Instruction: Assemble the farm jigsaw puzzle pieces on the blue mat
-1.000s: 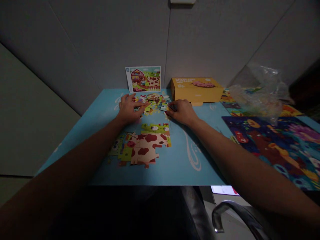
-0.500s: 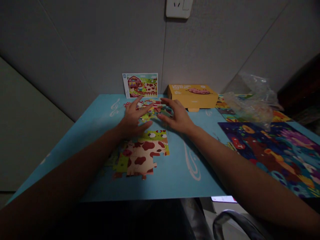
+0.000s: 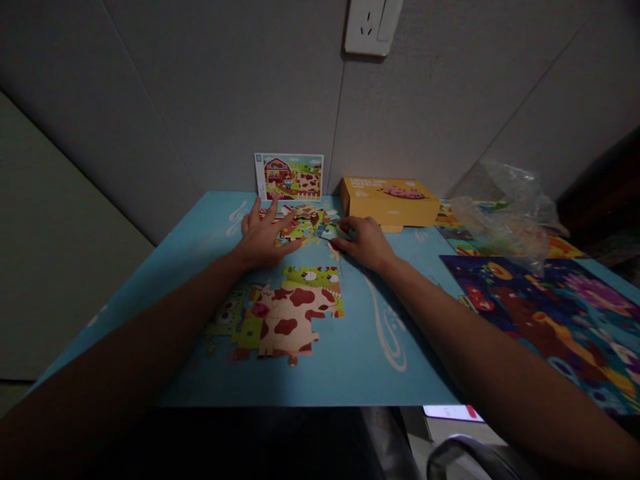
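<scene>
A heap of loose jigsaw puzzle pieces (image 3: 305,223) lies at the back of the table. My left hand (image 3: 263,241) is spread flat with fingers apart over the heap's left side. At the right edge of the heap, my right hand (image 3: 367,241) has its fingers curled, thumb and forefinger closed at a pale teal puzzle piece (image 3: 327,231). Nearer to me is a joined section of jigsaw (image 3: 295,317) showing a spotted cow and sheep; my left forearm covers part of its left side. A picture card (image 3: 290,177) of the farm scene leans upright against the wall.
Right of the card stands a yellow puzzle box (image 3: 393,203). Crumpled clear plastic bags (image 3: 510,220) rest on a colourful puzzle at the back right. A dark blue finished puzzle (image 3: 540,313) covers the table's right side. Below the front edge is a lit phone (image 3: 453,413).
My right hand has moved slightly right and down, and its fingers have curled in at the heap's edge. My left hand stays spread over the pieces. The view has tilted up a little.
</scene>
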{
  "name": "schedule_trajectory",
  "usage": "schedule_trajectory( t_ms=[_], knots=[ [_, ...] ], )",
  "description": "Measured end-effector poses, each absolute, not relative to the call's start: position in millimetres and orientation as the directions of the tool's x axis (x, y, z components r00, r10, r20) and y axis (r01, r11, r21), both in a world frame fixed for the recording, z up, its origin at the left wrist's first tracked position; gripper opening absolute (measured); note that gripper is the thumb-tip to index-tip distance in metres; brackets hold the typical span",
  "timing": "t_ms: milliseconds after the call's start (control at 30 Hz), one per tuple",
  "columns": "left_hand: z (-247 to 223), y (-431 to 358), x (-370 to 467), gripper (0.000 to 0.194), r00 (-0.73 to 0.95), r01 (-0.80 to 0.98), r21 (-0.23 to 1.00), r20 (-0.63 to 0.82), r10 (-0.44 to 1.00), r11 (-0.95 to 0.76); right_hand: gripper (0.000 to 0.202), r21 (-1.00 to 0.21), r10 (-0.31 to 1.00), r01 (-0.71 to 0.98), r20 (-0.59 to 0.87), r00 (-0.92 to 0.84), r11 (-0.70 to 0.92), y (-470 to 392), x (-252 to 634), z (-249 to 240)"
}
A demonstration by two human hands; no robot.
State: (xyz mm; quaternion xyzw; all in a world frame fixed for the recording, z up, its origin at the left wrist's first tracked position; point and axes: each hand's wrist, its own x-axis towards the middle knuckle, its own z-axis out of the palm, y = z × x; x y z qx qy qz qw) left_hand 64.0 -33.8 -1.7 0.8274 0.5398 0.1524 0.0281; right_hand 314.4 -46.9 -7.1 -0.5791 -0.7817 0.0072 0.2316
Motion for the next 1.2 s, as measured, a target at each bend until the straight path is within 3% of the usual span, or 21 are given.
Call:
schedule_trajectory(
  t_ms=[100, 233, 367, 433, 600, 800, 933, 1100, 1200],
  knots=[
    [-0.6, -41.8, 66.6, 0.086, 0.538, 0.778, 0.204, 0.270, 0.798, -0.594, 0.038, -0.368, 0.827, 0.807, 0.508, -0.242, 0.462, -52.9, 309.8, -3.9],
    [-0.8, -49.4, 72.9, 0.080, 0.717, 0.629, 0.186, 0.237, 0.656, -0.755, 0.050, -0.369, 0.724, 0.667, 0.573, -0.385, 0.647, -60.5, 302.8, -0.5],
    [0.7, -45.1, 72.1, 0.074, 0.504, 0.784, 0.219, 0.321, 0.802, -0.581, 0.071, -0.330, 0.821, 0.807, 0.485, -0.301, 0.491, -59.3, 307.0, -1.6],
    [1.1, -40.0, 68.5, 0.072, 0.407, 0.851, 0.227, 0.285, 0.868, -0.474, 0.074, -0.309, 0.875, 0.869, 0.420, -0.241, 0.388, -58.0, 312.0, -1.7],
    [-1.1, -30.6, 64.5, 0.073, 0.337, 0.916, 0.186, 0.120, 0.934, -0.355, 0.069, -0.288, 0.939, 0.916, 0.280, -0.199, 0.279, -59.5, 317.0, 2.1],
    [-4.7, -30.7, 63.9, 0.071, 0.347, 0.909, 0.186, 0.155, 0.925, -0.372, 0.061, -0.328, 0.949, 0.904, 0.245, -0.197, 0.273, -59.8, 314.9, 2.9],
    [-3.8, -35.4, 64.3, 0.081, 0.423, 0.873, 0.168, 0.211, 0.881, -0.459, 0.062, -0.355, 0.952, 0.895, 0.237, -0.195, 0.272, -59.3, 315.6, 3.1],
    [0.4, -43.9, 68.3, 0.087, 0.564, 0.762, 0.183, 0.282, 0.776, -0.621, 0.026, -0.285, 0.912, 0.907, 0.358, -0.200, 0.310, -56.7, 320.1, 8.8],
    [1.1, -48.6, 70.7, 0.084, 0.649, 0.677, 0.205, 0.284, 0.705, -0.706, 0.024, -0.227, 0.864, 0.924, 0.474, -0.170, 0.307, -55.2, 321.9, 11.9]
  ],
)
